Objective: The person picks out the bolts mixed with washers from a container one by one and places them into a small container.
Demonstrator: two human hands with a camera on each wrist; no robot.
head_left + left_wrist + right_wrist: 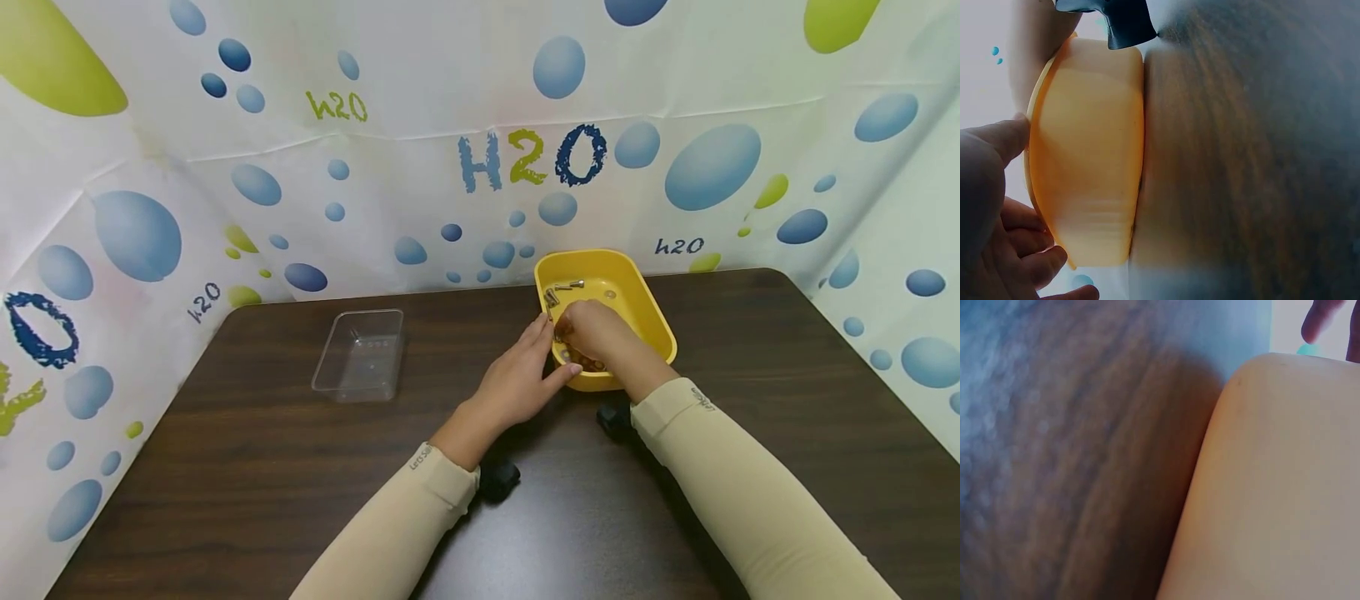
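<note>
A yellow plastic tub [651, 310] stands at the back of the table. Metal bolts [570, 285] lie along its far left inside, and small copper-coloured pieces [592, 365] lie at its near end. My left hand [517, 375] rests against the tub's near left corner, fingers along the left rim and thumb on the near rim. In the left wrist view, its thumb [1013, 137] touches the rim. Over the near wall, my right hand [596, 329] reaches into the tub with bent fingers pointing down. Its fingertips are hidden, so I cannot tell what they hold.
A clear plastic box [358, 358] stands on the dark wooden table [247, 433], left of the hands. Black wrist cameras [498, 482] hang under both sleeves. Directly behind the table is a white curtain [420, 192] with blue and green drops.
</note>
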